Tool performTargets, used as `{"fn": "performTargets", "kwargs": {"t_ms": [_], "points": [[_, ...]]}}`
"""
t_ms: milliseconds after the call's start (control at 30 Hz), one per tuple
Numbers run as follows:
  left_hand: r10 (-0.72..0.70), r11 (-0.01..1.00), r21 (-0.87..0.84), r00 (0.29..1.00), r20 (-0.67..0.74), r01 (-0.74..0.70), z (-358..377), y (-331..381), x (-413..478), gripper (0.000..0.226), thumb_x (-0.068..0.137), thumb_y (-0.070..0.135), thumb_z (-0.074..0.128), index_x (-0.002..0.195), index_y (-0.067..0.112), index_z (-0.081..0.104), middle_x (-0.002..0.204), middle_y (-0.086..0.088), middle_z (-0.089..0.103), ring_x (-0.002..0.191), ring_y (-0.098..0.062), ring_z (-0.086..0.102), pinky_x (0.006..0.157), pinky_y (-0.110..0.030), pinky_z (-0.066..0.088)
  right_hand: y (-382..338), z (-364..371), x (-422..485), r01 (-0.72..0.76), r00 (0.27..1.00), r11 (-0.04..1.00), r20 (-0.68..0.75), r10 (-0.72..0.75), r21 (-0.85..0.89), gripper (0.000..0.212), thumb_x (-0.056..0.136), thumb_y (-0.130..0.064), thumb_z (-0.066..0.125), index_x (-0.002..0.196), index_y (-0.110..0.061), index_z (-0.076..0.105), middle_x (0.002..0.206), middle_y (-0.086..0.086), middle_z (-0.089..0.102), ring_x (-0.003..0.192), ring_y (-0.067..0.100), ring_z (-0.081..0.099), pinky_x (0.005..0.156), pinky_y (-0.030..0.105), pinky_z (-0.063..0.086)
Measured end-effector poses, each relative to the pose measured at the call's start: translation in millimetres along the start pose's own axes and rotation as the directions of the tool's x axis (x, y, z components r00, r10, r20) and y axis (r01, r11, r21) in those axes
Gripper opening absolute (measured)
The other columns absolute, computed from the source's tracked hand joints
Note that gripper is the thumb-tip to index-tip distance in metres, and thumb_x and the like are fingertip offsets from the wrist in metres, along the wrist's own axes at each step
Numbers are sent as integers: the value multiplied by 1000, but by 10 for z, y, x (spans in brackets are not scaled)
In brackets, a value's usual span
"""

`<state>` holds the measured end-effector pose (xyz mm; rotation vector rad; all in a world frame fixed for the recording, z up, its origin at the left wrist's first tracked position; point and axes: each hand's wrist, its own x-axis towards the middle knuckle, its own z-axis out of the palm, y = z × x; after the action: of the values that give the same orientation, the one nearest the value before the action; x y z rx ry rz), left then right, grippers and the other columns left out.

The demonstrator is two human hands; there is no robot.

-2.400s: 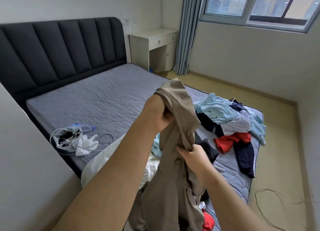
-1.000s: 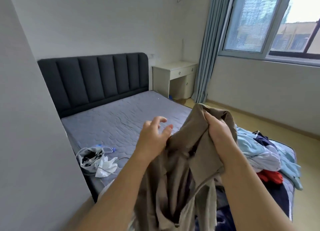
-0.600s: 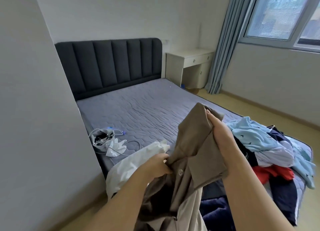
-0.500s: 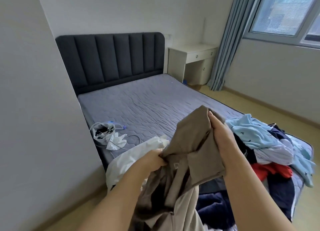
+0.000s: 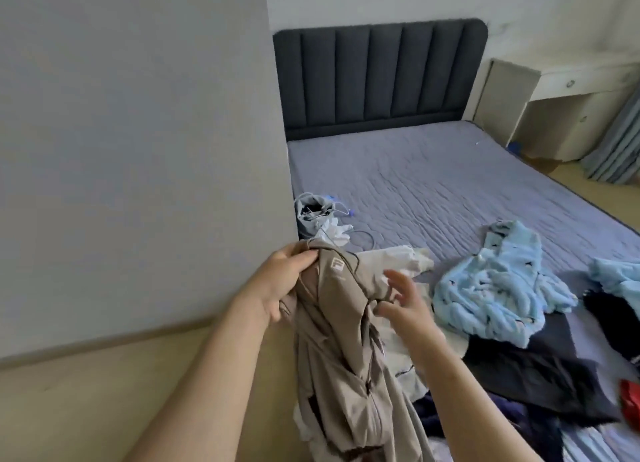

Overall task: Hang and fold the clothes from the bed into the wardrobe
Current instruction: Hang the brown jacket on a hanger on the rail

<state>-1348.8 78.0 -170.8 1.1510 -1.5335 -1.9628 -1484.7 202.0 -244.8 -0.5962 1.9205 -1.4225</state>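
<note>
A beige-brown jacket (image 5: pixel 343 326) with a small white logo hangs in front of me above the bed's near corner. My left hand (image 5: pixel 282 283) grips its top edge. My right hand (image 5: pixel 403 300) is beside the jacket with fingers spread, blurred, its thumb side touching the cloth. On the grey mattress (image 5: pixel 433 184) lie a light blue fleece garment (image 5: pixel 495 285), a cream garment (image 5: pixel 391 257), dark navy clothes (image 5: pixel 540 378) and a red item (image 5: pixel 630 397) at the right edge. The wardrobe is out of view.
A grey wall panel (image 5: pixel 138 149) fills the left. A small grey pouch with cables (image 5: pixel 315 212) and a white cloth lie on the mattress's left edge. Dark padded headboard (image 5: pixel 377 77) at the back, a white desk (image 5: pixel 554 94) and blue curtain (image 5: pixel 620 146) at the right.
My view has swung left and down. My right hand has let go of the jacket's top and opened beside it. My left hand now holds the jacket up by its upper edge.
</note>
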Motion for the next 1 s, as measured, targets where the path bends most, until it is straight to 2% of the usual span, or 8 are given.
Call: {"fn": "performTargets", "kwargs": {"t_ms": [67, 133, 233, 367, 567, 767, 900, 1000], "points": [[27, 999, -19, 999, -33, -28, -234, -19, -158, 14, 93, 14, 52, 87, 19, 64, 72, -2, 72, 69, -17, 68, 65, -26, 55, -79, 360, -59, 113, 951, 993, 295, -95, -44, 58, 79, 12, 50, 119, -29, 51, 120, -2, 54, 103, 10, 56, 91, 29, 48], [49, 997, -61, 997, -52, -52, -445, -31, -312, 12, 91, 10, 54, 86, 17, 63, 69, 0, 72, 63, -13, 69, 56, -21, 54, -139, 654, -89, 238, 914, 955, 375, -158, -178, 45, 83, 11, 49, 115, -19, 58, 108, -1, 62, 101, 11, 56, 87, 18, 45], [63, 996, -51, 992, -108, -69, -797, -19, -598, 10, 84, 8, 63, 87, 17, 64, 74, -2, 73, 67, -15, 70, 54, -23, 54, -223, 992, -133, 209, 946, 968, 281, -164, -140, 16, 87, -3, 54, 98, -13, 61, 92, 2, 67, 87, 18, 60, 73, 24, 46], [84, 965, 264, 930, -358, 15, -1420, -136, -1025, 29, 71, -6, 70, 86, 18, 63, 80, -1, 71, 72, -16, 69, 60, -24, 54, -486, 1493, -248, 247, 965, 963, 116, -234, -109, 20, 87, -4, 44, 75, -20, 47, 70, 2, 56, 69, 25, 51, 61, 29, 38], [303, 798, 519, 541, -785, 306, -2417, -537, -1798, 24, 79, 6, 56, 101, 14, 61, 102, -5, 62, 93, -24, 58, 72, -27, 43, -908, 2601, -880, 480, 857, 869, 276, -436, -118, 19, 87, -4, 48, 80, -21, 44, 65, -6, 50, 58, 11, 43, 55, 29, 29], [350, 794, 314, 31, -936, 521, -3479, -852, -3052, 34, 85, 6, 45, 113, 22, 56, 113, -9, 44, 97, -33, 53, 71, -33, 37, -1014, 3821, -1929, 558, 762, 830, 400, -508, -8, 25, 85, -1, 41, 76, -25, 39, 69, -3, 47, 61, 10, 43, 52, 25, 32], [300, 804, 202, -88, -950, 560, -4023, -1026, -3711, 33, 88, 10, 42, 117, 22, 52, 115, -14, 49, 95, -37, 55, 71, -34, 37, -1046, 4530, -2559, 547, 710, 831, 472, -523, 99, 27, 86, -3, 40, 72, -26, 35, 67, -2, 44, 59, 14, 41, 53, 29, 32], [174, 904, 144, -37, -984, 402, -4395, -1128, -4165, 40, 87, 11, 39, 119, 33, 49, 107, -11, 59, 90, -33, 56, 69, -30, 38, -990, 4967, -2994, 530, 668, 835, 532, -520, 151, 21, 90, -9, 42, 78, -27, 40, 68, -6, 47, 59, 9, 44, 53, 21, 34]]}}
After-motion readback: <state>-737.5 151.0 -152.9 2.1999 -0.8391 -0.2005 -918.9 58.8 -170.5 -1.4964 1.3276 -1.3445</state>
